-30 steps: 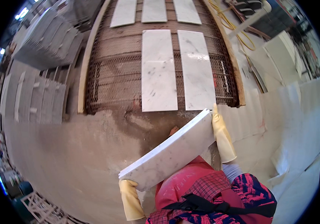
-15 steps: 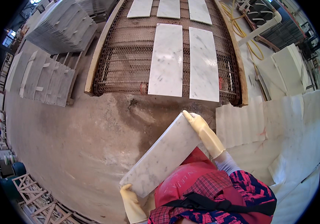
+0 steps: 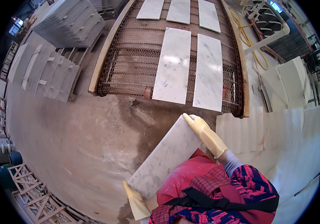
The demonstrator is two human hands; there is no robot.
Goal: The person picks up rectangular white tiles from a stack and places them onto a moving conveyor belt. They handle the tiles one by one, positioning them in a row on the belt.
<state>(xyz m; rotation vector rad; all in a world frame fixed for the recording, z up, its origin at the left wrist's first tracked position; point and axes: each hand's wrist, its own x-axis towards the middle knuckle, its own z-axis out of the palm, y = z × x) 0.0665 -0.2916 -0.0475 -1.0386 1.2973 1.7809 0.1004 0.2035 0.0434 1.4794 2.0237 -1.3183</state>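
I hold a white, grey-veined marble tile [image 3: 163, 158] slantwise in front of my body, its face tilted up toward me. My right hand [image 3: 205, 134], in a cream rubber glove, grips its upper right corner, thumb along the edge. At the lower left end, my left hand [image 3: 137, 199], in a matching glove, supports the short edge; its fingers are partly hidden by the tile. Ahead, two similar tiles, a left one [image 3: 172, 67] and a right one [image 3: 208, 72], lie side by side on a mesh conveyor [image 3: 130, 67].
Three more tiles [image 3: 178, 10] lie farther up the conveyor, between wooden side rails [image 3: 109, 46]. Stacked slabs [image 3: 49, 71] stand at left on pallets. A yellow hose [image 3: 242, 31] runs along the right side. White foam sheeting [image 3: 238, 130] spreads at right; a wooden crate [image 3: 36, 194] is lower left.
The view has turned slightly, so the conveyor sits farther right and lower. My left hand's fingers have shifted from over the tile's corner to along its short edge. My right hand keeps its grip.
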